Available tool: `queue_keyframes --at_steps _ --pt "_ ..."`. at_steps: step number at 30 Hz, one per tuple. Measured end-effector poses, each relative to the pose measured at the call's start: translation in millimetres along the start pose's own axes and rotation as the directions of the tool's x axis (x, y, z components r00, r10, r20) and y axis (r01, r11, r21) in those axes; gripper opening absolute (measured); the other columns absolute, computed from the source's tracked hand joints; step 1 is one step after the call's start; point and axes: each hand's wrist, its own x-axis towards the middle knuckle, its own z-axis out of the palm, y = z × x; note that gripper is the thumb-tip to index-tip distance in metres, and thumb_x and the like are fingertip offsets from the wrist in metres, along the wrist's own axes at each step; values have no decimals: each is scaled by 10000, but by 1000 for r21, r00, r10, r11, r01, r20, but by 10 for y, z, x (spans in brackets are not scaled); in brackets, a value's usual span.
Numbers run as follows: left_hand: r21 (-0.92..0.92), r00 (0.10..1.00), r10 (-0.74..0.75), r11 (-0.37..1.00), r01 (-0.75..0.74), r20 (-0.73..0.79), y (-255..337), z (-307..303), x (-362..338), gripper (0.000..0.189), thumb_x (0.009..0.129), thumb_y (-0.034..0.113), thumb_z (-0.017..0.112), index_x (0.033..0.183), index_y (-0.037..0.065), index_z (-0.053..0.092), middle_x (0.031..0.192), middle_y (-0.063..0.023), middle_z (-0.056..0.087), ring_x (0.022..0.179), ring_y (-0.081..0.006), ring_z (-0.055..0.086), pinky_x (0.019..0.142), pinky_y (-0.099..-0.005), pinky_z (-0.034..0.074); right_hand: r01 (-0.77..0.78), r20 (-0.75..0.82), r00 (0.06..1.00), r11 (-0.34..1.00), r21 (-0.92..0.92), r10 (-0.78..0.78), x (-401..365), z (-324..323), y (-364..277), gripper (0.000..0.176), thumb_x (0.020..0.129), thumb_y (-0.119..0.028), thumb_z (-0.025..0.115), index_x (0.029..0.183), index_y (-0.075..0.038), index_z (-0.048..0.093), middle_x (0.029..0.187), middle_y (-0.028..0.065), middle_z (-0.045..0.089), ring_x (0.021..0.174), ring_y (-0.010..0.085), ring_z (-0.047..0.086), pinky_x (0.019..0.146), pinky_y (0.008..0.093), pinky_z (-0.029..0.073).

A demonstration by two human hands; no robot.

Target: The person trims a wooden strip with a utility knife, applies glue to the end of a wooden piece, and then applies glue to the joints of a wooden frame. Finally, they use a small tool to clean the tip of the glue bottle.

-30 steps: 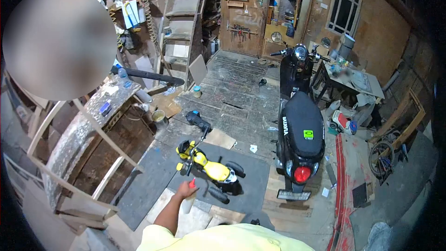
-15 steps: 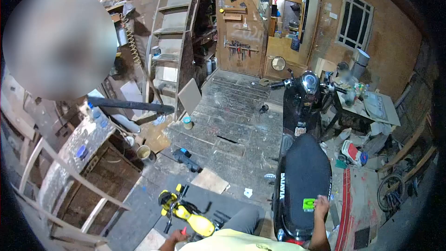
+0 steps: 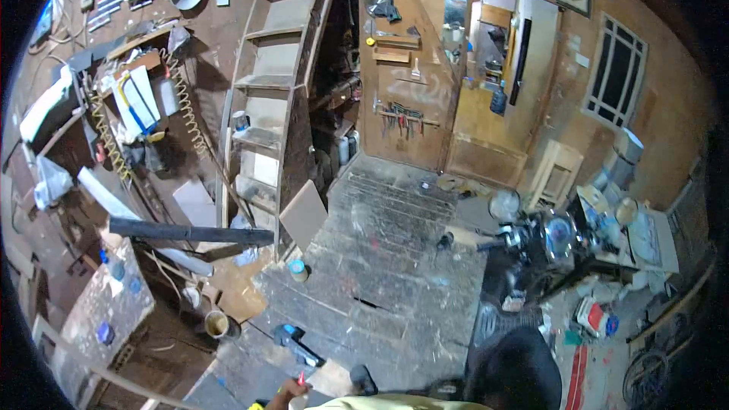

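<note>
My left hand (image 3: 287, 392) is at the bottom edge, fingers closed round a small red object (image 3: 301, 378) whose upper end sticks up above them. Its kind I cannot tell. A sliver of yellow (image 3: 258, 406) shows beside the wrist. Just beyond this hand, a blue-and-black power tool (image 3: 296, 343) lies on the floor, and the dark shoe (image 3: 363, 380) of my foot is to its right. My right hand is out of view. At the lower right stands a motorcycle with a black seat (image 3: 516, 368), its rear cut off by the frame.
A wooden ladder-stair (image 3: 266, 110) rises at the back left. A dark beam (image 3: 190, 231) juts out above a paint-stained bench (image 3: 125, 296). Cans (image 3: 218, 325) stand on the plank floor (image 3: 380, 258). A cluttered table (image 3: 653, 243) is behind the motorcycle.
The view has tilted upward. My right hand and the bright green item on the seat have left view, as has most of the yellow bike. My left hand keeps the red object.
</note>
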Motion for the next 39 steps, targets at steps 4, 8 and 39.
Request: queue_keyframes --at_steps 4,8,39 --pt "82 987 32 996 -19 -155 1597 -1144 831 577 742 533 727 990 13 713 895 -205 707 858 -280 694 783 -406 536 231 -74 964 942 -242 -255 999 557 438 138 928 -215 613 850 -101 627 785 45 610 663 184 571 621 392 510" --pt "199 980 134 975 -103 -149 2777 -1735 2037 617 723 559 740 1025 23 700 988 -229 704 946 -357 686 836 -440 519 393 -92 868 787 -477 -489 1923 1151 682 132 935 -233 599 905 -106 624 821 76 617 677 229 579 626 433 507" --pt "471 977 167 878 -88 -130 6410 -5329 9388 398 849 541 637 841 157 738 800 -108 719 796 -255 697 741 -417 540 28 29 999 -33 -999 -31 9792 8176 1582 298 955 -376 488 930 -98 594 726 82 599 596 261 576 558 463 484"
